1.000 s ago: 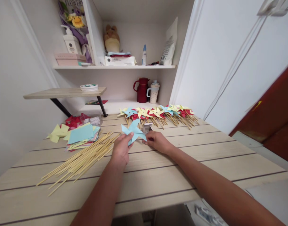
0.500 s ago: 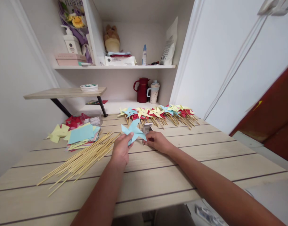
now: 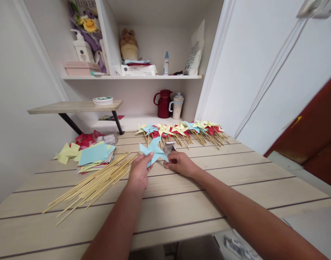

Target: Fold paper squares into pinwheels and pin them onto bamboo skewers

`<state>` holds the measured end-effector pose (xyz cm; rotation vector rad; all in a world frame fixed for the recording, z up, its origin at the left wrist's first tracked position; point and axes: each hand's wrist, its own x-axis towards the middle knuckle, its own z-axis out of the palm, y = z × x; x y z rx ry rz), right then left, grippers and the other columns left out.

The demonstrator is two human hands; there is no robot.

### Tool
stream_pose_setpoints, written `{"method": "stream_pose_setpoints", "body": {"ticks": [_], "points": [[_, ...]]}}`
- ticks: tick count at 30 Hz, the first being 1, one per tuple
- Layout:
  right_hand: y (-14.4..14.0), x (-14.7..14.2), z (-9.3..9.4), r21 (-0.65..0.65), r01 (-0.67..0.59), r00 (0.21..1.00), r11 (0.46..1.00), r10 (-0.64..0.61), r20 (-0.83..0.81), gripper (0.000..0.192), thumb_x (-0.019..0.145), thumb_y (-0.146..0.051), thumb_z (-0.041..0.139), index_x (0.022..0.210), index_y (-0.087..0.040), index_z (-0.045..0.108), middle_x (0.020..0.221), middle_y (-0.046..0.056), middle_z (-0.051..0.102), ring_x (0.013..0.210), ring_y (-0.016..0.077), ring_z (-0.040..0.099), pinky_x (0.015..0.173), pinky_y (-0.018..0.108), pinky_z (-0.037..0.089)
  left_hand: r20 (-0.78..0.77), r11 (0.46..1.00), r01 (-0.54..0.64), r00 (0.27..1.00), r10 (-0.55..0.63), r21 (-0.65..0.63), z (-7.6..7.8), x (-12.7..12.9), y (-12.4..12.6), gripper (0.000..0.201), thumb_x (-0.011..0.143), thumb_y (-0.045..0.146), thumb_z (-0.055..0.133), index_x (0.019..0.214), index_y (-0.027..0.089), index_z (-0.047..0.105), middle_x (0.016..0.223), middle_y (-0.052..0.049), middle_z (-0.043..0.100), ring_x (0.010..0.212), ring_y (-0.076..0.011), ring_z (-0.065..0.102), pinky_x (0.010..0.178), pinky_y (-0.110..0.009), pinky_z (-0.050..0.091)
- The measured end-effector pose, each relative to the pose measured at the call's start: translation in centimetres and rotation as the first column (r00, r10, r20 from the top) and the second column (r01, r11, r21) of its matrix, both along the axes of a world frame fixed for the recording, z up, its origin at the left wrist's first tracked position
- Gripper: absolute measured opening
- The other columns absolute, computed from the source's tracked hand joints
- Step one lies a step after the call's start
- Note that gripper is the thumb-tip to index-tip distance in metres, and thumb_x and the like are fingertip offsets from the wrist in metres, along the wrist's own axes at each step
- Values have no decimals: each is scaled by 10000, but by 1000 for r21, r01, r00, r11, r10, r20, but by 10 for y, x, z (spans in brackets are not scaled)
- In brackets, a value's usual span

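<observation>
A light blue paper pinwheel [image 3: 153, 150] with folded blades is pinched at its lower left by my left hand [image 3: 139, 169], raised a little over the table. Close to its right blade, my right hand [image 3: 180, 164] has its thumb and fingers pressed together. At those fingertips shows a small shiny round metal piece [image 3: 165, 164], too small to make out fully. Just behind the right hand stands a small open grey-white box [image 3: 169, 146], its contents hidden from me. Thin wooden sticks [image 3: 97, 178] lie in a loose bundle to the left of my left hand.
Finished pinwheels on sticks [image 3: 181, 130] lie in a row at the back. Coloured paper sheets [image 3: 93, 154], a yellow pinwheel shape [image 3: 67, 152] and red paper pieces [image 3: 86, 139] lie left, near a raised wooden shelf [image 3: 73, 106]. A red jug [image 3: 164, 104] and a cup [image 3: 177, 107] stand behind.
My right fingertips have shifted very slightly, and the shiny metal piece shows more clearly at them. The left hand and the blue pinwheel stay in place.
</observation>
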<state>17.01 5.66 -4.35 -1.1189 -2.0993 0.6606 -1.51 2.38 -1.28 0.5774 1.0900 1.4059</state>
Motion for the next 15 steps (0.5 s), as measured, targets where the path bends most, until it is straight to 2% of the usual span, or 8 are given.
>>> {"method": "stream_pose_setpoints", "body": {"ticks": [8, 15], "points": [[0, 0, -1, 0, 8, 1000, 1000, -8, -13, 57, 759, -227, 716, 795, -189, 739, 741, -3, 592, 681, 136, 539, 645, 242, 410, -3, 1000, 2, 1000, -2, 12, -2, -1, 0, 150, 648, 169, 827, 732, 154, 703, 769, -26, 715, 657, -91, 619, 637, -207, 466], [2, -1, -2, -5, 20, 999, 1000, -20, -38, 62, 731, -205, 734, 789, -183, 729, 714, -15, 564, 657, 132, 517, 634, 243, 401, -2, 1000, 4, 1000, -4, 4, -2, -1, 1, 57, 720, 125, 761, 732, 148, 710, 782, -26, 716, 645, -77, 605, 647, -207, 471]]}}
